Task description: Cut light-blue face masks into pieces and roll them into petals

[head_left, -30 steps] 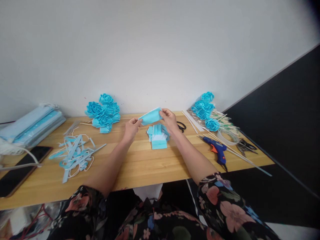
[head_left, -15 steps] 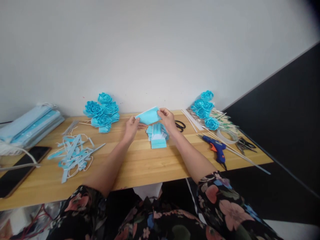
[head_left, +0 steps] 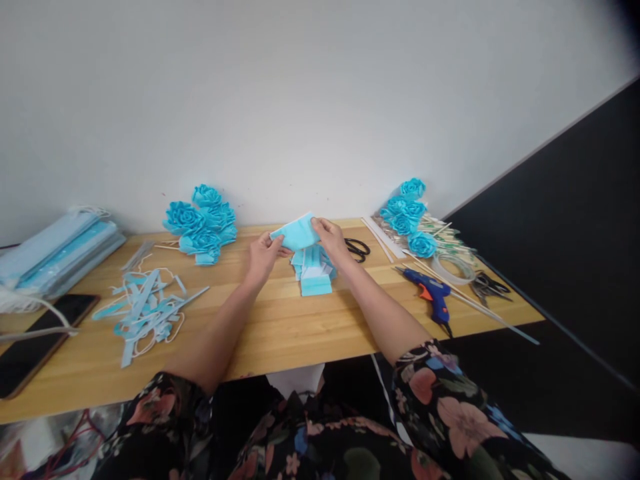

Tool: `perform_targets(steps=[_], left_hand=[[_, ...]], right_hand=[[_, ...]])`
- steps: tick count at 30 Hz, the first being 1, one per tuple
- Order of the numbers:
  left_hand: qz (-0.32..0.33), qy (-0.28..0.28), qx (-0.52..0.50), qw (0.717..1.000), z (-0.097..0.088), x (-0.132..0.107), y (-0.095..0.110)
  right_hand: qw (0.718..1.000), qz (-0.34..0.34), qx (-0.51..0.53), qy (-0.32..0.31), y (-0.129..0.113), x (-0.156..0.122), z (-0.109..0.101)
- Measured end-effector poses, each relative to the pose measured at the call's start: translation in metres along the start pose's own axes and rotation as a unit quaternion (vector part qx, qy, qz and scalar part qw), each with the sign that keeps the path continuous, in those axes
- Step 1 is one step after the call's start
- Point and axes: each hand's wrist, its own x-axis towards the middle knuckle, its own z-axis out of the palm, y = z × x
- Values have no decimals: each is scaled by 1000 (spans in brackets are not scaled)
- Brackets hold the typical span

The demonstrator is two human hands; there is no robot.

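blue piece: long axis hand to hand, right-hand end higher in view
left hand: pinching one end, arm outstretched
right hand: pinching the other, likewise

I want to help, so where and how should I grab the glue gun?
Probably by the handle, from the near edge of the table: the glue gun lies on its side, handle toward you, nozzle pointing left.

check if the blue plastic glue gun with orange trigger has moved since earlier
No: the glue gun keeps its place against the wooden tabletop; only the view has shifted slightly.
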Motion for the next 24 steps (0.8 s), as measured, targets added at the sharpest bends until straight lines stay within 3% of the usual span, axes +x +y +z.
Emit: perform_targets(steps=[4,10,15,24], left_hand=[[5,-16,20,1000,2,-1,-2],[-7,-23,-10,1000,0,-1,-2],[-3,-24,-16,1000,-3,-1,0],[47,18,76,996,-2,-2,1]], right_hand=[[992,-53,-111,22,-2,-3,0],[977,-67,-179,90,-6,-4,0],[968,-81,-221,89,-9,-7,0],[959,-104,-250,80,-7,-9,2]])
